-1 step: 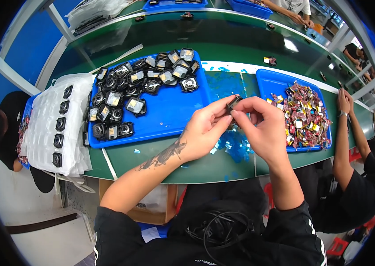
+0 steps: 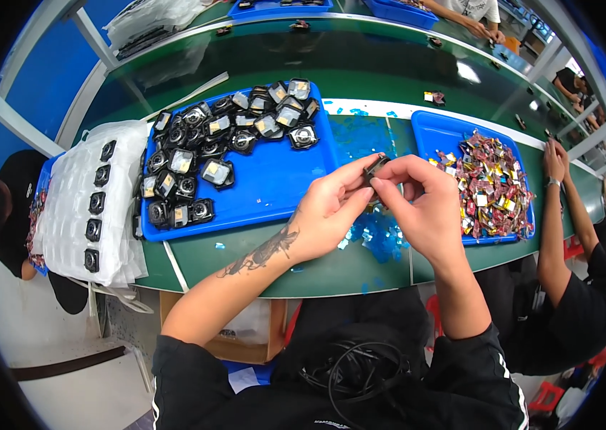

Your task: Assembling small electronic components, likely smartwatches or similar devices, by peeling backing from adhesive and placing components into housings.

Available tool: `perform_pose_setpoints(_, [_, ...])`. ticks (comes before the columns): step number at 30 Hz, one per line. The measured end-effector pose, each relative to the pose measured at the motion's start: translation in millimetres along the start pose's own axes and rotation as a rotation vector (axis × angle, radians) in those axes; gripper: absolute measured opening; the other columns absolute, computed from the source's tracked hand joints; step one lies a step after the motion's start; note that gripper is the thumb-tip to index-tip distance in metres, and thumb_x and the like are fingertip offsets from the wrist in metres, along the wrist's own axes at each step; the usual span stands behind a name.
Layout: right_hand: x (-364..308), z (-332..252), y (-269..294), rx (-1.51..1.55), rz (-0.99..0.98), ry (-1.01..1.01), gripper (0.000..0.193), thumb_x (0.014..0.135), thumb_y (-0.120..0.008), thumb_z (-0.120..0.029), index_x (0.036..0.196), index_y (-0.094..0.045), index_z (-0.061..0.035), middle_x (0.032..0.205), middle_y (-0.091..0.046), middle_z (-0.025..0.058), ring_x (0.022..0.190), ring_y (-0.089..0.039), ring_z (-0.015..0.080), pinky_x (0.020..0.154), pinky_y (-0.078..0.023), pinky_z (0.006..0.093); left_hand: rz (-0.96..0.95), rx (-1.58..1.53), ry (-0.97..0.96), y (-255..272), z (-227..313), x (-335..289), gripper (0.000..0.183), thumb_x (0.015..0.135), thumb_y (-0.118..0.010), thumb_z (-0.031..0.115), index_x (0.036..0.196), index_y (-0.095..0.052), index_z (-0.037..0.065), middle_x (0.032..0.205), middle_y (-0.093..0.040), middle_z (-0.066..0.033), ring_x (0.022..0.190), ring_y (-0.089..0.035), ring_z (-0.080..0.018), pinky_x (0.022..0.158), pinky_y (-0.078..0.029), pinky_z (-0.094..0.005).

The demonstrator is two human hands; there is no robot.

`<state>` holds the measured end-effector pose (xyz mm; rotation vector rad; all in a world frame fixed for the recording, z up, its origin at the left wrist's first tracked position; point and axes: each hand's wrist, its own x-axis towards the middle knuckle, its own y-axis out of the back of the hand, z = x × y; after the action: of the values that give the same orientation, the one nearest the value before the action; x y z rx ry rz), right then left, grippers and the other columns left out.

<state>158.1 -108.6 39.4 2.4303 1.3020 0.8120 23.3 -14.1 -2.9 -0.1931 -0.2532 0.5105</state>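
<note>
In front of me, a small black casing [image 2: 374, 169] is gripped by the fingers of both hands. My left hand [image 2: 328, 211] holds it from the left, thumb and fingers closed on it. From the right, my right hand [image 2: 423, 204] pinches at it with thumb and forefinger; the fingers cover most of the piece. To the left, a blue tray [image 2: 274, 188] carries many similar black square casings [image 2: 217, 172], some with a round part facing up, others with a pale face. A second blue tray [image 2: 430, 132], right of my hands, has a heap of small reddish, yellow and silvery parts [image 2: 493, 190].
White moulded plastic trays [image 2: 66, 215] are stacked at the left, with a row of black casings [image 2: 97, 202] on top. Blue film scraps [image 2: 385, 240] litter the green bench [image 2: 288, 285]. A co-worker's forearms [image 2: 552, 208] rest at the right. A green belt [image 2: 360, 68] runs behind.
</note>
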Motion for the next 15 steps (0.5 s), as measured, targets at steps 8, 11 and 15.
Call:
perform_pose_setpoints(8, [-2,1,0,-0.174,0.107,0.141,0.025,0.069,-0.079,-0.006,0.068,-0.055,-0.0045,0.06,-0.054,0.0024,0.054,-0.047,0.0144,0.051,-0.038,0.0292,-0.046,-0.05,0.008,1,1,0,0.045,0.098,-0.047,0.002,0.141,-0.038,-0.003,0.123,-0.058,-0.0108,0.111,-0.056,-0.0138,0.097,-0.046,-0.03])
perform_pose_setpoints(11, [0,2,6,-0.292,0.098,0.149,0.034,0.065,-0.082,-0.009,0.071,-0.049,-0.0055,0.064,-0.049,0.002,0.059,-0.047,0.0145,0.052,-0.038,0.0304,-0.075,-0.05,0.035,5,2,0,0.044,0.098,-0.047,0.004,0.141,-0.039,-0.003,0.125,-0.057,-0.0111,0.112,-0.056,-0.0151,0.097,-0.046,-0.0303])
perform_pose_setpoints(15, [7,6,16,-0.055,0.002,-0.001,0.04,0.064,-0.084,-0.012,0.08,-0.048,-0.0059,0.075,-0.049,0.0015,0.066,-0.049,0.0121,0.055,-0.041,0.0279,-0.103,0.089,0.114,5,4,-1,0.042,0.099,-0.046,0.005,0.14,-0.04,-0.003,0.13,-0.055,-0.0125,0.117,-0.056,-0.019,0.099,-0.047,-0.0331])
